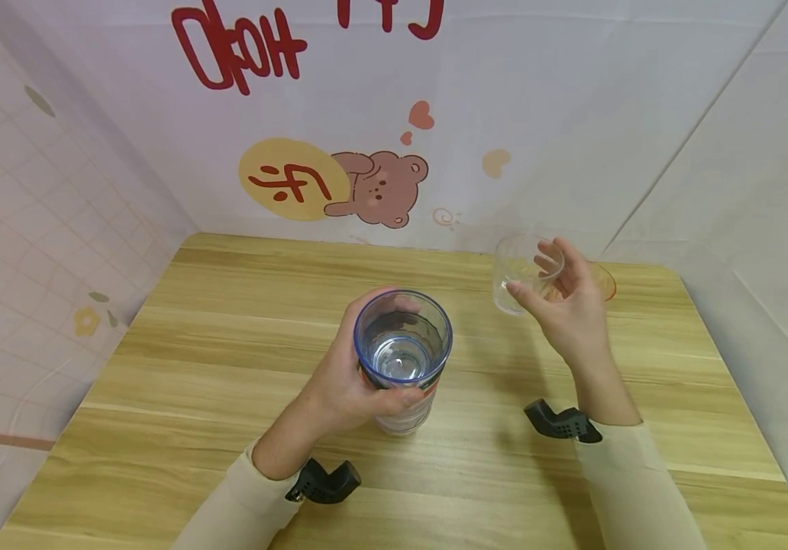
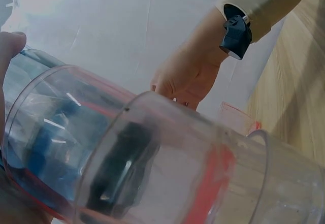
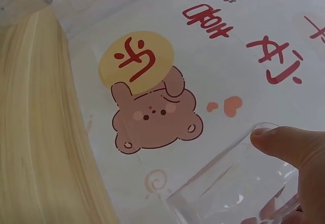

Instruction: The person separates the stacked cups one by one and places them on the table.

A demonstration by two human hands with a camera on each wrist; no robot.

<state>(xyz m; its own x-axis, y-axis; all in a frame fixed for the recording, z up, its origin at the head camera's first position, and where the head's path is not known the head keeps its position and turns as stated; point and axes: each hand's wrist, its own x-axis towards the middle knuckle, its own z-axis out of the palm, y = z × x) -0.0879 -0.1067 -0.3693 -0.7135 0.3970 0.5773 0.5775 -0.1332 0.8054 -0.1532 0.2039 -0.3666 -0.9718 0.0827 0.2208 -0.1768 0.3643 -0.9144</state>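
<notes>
My left hand [image 1: 346, 382] grips a stack of nested clear cups [image 1: 404, 418] around its upper part, thumb across the near side. The top cup has a blue rim [image 1: 450, 344]. In the left wrist view the stack [image 2: 203, 148] lies slantwise across the frame, with black and red bands showing through its walls. Over the far right of the table, my right hand [image 1: 573, 305] holds a single clear cup [image 1: 514, 267] between thumb and fingers. In the right wrist view the thumb sits at the rim of this cup [image 3: 223, 188].
Behind the right hand, a clear piece with an orange rim [image 1: 605, 284] stands on the wooden table [image 1: 229, 359], partly hidden. A white printed backdrop [image 1: 545, 92] rises at the table's far edge, with more white sheeting [image 1: 765, 252] on the right. Black cameras are strapped to both wrists.
</notes>
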